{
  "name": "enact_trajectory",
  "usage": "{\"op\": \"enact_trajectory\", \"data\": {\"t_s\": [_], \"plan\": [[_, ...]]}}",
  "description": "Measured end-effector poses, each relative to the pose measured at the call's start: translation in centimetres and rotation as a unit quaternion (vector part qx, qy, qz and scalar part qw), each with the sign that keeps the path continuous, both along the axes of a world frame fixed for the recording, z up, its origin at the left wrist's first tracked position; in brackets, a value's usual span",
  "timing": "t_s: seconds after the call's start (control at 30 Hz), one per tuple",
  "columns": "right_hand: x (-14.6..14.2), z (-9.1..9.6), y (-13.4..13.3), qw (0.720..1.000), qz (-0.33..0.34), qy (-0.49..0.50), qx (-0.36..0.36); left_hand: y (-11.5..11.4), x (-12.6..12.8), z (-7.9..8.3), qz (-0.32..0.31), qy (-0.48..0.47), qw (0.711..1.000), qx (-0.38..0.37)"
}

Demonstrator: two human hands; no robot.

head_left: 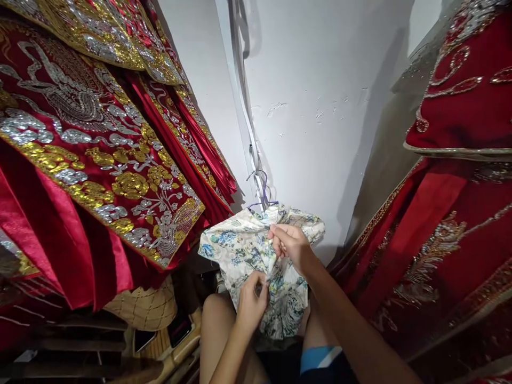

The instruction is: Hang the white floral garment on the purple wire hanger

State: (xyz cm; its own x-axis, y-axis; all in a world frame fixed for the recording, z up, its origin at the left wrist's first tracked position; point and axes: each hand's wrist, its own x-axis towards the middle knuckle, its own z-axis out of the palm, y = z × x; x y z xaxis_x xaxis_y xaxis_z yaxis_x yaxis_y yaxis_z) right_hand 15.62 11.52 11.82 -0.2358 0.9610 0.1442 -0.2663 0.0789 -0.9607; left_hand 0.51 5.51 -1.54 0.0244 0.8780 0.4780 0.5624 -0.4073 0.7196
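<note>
A short-sleeved floral shirt (236, 250), white with blue, green and yellow flowers, hangs in front of my knees on a purple clothes hanger (264, 186). My right hand (288, 244) pinches the front of the shirt just below the neckline. Lower down and to the left, my left hand (253, 300) has its thumb and fingers closed on the cloth near the front's middle. A fold of fabric runs between the two hands. Whether buttons sit under the fingertips cannot be made out.
Red costumes with gold and silver sequins (132, 184) hang close on the left. Beaded dark red garments (436, 234) hang on the right. Behind the shirt, a white strap or pole (240, 85) runs up the pale wall (312, 69). Bamboo-like furniture (176, 357) stands lower left.
</note>
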Motion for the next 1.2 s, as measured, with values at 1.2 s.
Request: {"op": "enact_trajectory", "data": {"t_s": [1.2], "plan": [[5.7, -11.6, -4.1, 0.919, -0.393, 0.024, 0.011, 0.3, 2.6, 2.1, -0.043, -0.632, 0.756, -0.162]]}}
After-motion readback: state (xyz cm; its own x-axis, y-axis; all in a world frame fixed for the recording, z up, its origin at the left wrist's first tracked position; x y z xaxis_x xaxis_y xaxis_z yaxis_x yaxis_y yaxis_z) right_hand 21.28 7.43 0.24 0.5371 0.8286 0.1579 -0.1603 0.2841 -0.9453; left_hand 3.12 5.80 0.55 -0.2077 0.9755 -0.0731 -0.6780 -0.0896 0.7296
